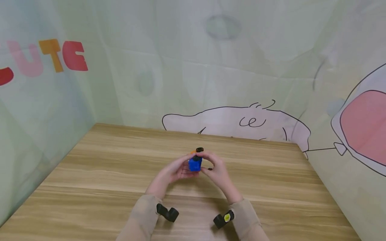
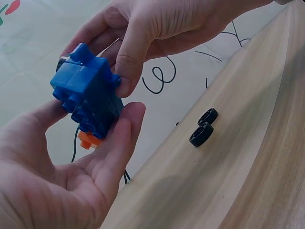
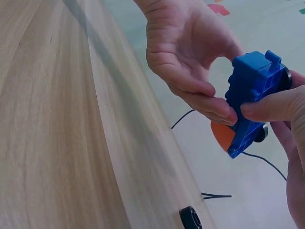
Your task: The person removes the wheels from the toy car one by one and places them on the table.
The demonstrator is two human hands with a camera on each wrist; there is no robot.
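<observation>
A blue toy car body made of studded building blocks [image 1: 195, 165] is held above the table between both hands. An orange piece [image 3: 222, 136] is fixed at one end, and black wheels [image 3: 261, 133] sit along one side. My left hand [image 1: 178, 170] grips the body between thumb and fingers on its studded side. From the other side my right hand [image 1: 215, 166] pinches it, with the thumb [image 3: 267, 108] against the blue frame and the fingers by the wheels. In the left wrist view the blue studs [image 2: 76, 112] face outward.
Two loose black wheels [image 2: 201, 134] lie on the wood-grain table [image 1: 120, 160] just beyond the hands. One loose wheel [image 3: 190, 218] shows near the table's edge in the right wrist view. A printed cloth backdrop [image 1: 193, 67] hangs behind and at both sides.
</observation>
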